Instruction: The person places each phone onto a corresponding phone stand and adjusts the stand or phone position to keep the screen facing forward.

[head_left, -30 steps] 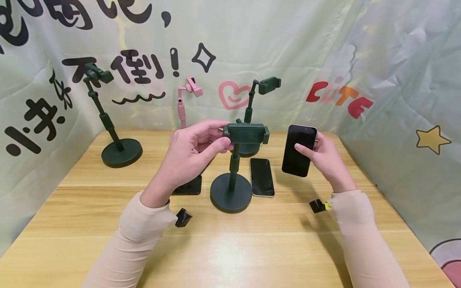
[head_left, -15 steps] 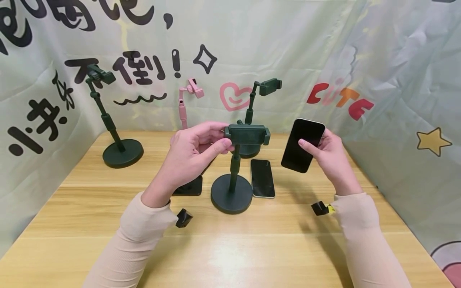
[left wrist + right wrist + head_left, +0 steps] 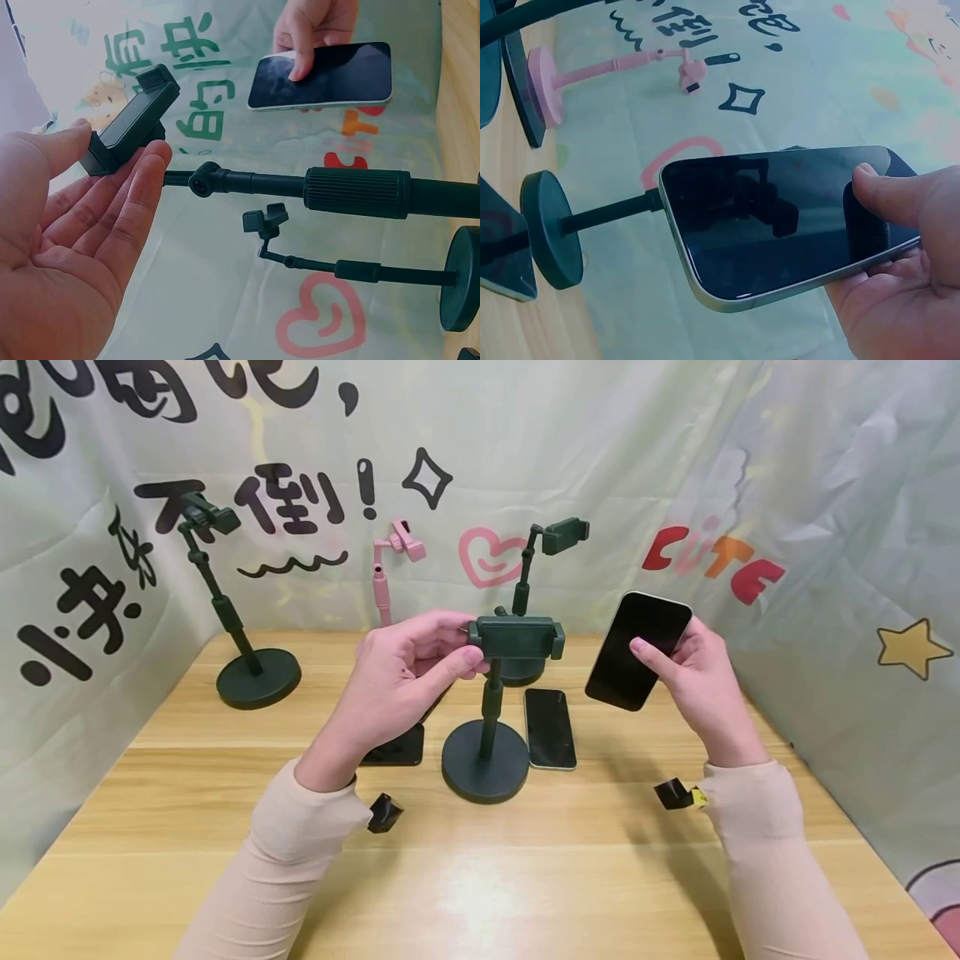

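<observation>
Mid-table stands a dark green phone stand [image 3: 492,702] on a round base. My left hand [image 3: 390,689] pinches the left end of its clamp [image 3: 519,637], thumb in front and fingers behind. The left wrist view shows the clamp [image 3: 133,124] tilted between thumb and fingertips. To the right, my right hand [image 3: 708,697] holds a smartphone [image 3: 624,668] up off the table, thumb across its dark screen. That phone [image 3: 757,225] leans over to the right in the head view, its screen facing me, the fingers behind it mostly hidden.
Another phone [image 3: 550,729] lies right of the stand's base. A dark phone [image 3: 401,747] shows partly under my left hand. Behind are a green stand [image 3: 522,585], a pink stand [image 3: 381,589] and, far left, another green stand [image 3: 238,639]. A printed cloth [image 3: 615,460] hangs around the table.
My right hand has moved up and to the right, and the smartphone in it has gone from nearly upright to leaning right. The left hand keeps its pinch on the clamp.
</observation>
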A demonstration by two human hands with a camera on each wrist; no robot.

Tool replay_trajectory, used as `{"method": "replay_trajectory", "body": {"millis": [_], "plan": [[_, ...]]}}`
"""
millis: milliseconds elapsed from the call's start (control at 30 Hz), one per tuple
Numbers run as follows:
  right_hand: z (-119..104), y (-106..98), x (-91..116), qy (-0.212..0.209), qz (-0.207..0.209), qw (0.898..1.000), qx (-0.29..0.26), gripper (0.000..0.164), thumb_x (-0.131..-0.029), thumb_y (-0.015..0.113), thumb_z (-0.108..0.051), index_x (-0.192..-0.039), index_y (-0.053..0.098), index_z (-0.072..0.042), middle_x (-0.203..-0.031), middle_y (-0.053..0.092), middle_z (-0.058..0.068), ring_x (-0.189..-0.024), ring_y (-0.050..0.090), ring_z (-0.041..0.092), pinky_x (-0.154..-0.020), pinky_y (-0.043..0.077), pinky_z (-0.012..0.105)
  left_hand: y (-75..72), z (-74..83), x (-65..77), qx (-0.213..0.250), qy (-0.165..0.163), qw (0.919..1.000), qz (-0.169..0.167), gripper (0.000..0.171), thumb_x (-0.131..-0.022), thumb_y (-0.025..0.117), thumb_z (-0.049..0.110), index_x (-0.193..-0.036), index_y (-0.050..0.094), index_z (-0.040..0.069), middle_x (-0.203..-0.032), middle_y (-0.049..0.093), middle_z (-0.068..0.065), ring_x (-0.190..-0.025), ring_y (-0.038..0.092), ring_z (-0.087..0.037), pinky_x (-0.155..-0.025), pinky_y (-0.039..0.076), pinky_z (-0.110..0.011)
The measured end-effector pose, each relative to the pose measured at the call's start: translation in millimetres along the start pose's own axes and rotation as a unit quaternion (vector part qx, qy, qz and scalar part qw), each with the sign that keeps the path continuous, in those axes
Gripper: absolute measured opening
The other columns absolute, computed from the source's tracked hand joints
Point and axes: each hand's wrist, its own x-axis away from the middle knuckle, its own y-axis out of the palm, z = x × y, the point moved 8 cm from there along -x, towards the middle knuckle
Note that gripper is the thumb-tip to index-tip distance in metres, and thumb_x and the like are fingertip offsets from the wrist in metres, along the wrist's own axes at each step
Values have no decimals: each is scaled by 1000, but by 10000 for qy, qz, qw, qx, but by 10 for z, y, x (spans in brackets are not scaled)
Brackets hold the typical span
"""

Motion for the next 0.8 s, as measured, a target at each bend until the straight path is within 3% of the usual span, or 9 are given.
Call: {"method": "replay_trajectory", "body": {"millis": [300, 533, 633, 800], "plan": [[-179, 19, 27, -397, 125, 9981, -465, 37, -100, 73, -1, -135, 66, -8, -112, 80, -2, -98, 78, 8, -86, 62, 17, -7, 6, -7, 69, -33, 10000, 30, 31, -97, 79, 6, -128, 72, 2, -100, 82, -9, -86, 81, -23, -68, 59, -23], [-262, 60, 41, -590, 168, 9962, -622, 34, -100, 71, 3, -133, 66, -5, -115, 80, 1, -100, 78, 10, -89, 62, 19, 5, -18, -10, 92, -101, 9999, -23, 30, -98, 79, 7, -127, 72, 4, -100, 81, -8, -85, 80, -19, -68, 60, -24], [-319, 84, 48, -700, 202, 9947, -730, 35, -100, 70, 4, -134, 65, -3, -117, 79, 3, -101, 78, 12, -91, 62, 20, 6, -24, -5, 95, -110, 9999, -54, 30, -98, 79, 7, -127, 72, 4, -100, 81, -7, -87, 81, -24, -68, 60, -24], [-440, 146, 38, -1022, 49, 9860, -1315, 35, -100, 66, 10, -134, 62, 2, -118, 76, 9, -103, 77, 18, -91, 64, 25, 3, -23, -1, 60, -118, 9999, -75, 31, -98, 78, 8, -128, 72, 4, -100, 81, -7, -87, 81, -22, -68, 60, -25]]}}
